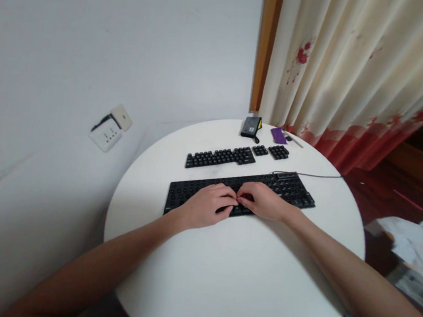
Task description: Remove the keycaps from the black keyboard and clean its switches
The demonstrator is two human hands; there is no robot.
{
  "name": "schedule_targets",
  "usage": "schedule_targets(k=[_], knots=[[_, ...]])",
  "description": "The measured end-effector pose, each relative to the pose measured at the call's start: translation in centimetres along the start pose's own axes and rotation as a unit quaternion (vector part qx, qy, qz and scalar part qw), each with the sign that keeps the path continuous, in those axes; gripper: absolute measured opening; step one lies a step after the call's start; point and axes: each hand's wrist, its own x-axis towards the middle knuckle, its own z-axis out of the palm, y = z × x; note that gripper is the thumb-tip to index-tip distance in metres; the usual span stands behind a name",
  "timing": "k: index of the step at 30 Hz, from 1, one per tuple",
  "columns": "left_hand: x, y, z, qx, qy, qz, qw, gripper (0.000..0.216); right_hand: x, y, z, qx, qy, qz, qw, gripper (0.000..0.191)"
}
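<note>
A black keyboard (291, 187) lies across the middle of a round white table (237, 272). Both my hands rest on its front middle, knuckles up and fingertips meeting. My left hand (206, 206) has its fingers curled in against the keys. My right hand (263, 200) is curled the same way, and its fingertips touch those of the left. Anything pinched between them is hidden. Behind the keyboard lies a long block of loose black keycaps (219, 157) laid out in rows, with two smaller keycap blocks (278, 152) to its right.
At the table's far edge lie a black pouch (251, 126), a purple flat object (278, 135) and a pen (294, 140). The keyboard cable (319, 176) runs off to the right. A wall socket (106, 135) is on the left; a curtain (357, 68) hangs on the right above papers (413, 250).
</note>
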Motion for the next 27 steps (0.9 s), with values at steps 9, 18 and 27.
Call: schedule_targets(k=[9, 18, 27], knots=[[0.16, -0.06, -0.14, -0.026, 0.001, -0.003, 1.0, 0.026, 0.07, 0.71, 0.02, -0.005, 0.006, -0.016, 1.0, 0.014], [0.24, 0.19, -0.02, -0.039, 0.002, -0.022, 0.999, 0.025, 0.18, 0.8, 0.14, 0.011, 0.004, 0.014, 1.0, 0.014], [0.54, 0.57, 0.04, -0.021, -0.009, -0.019, 1.0, 0.022, 0.3, 0.4, 0.55, -0.02, 0.016, 0.041, 0.999, 0.009]])
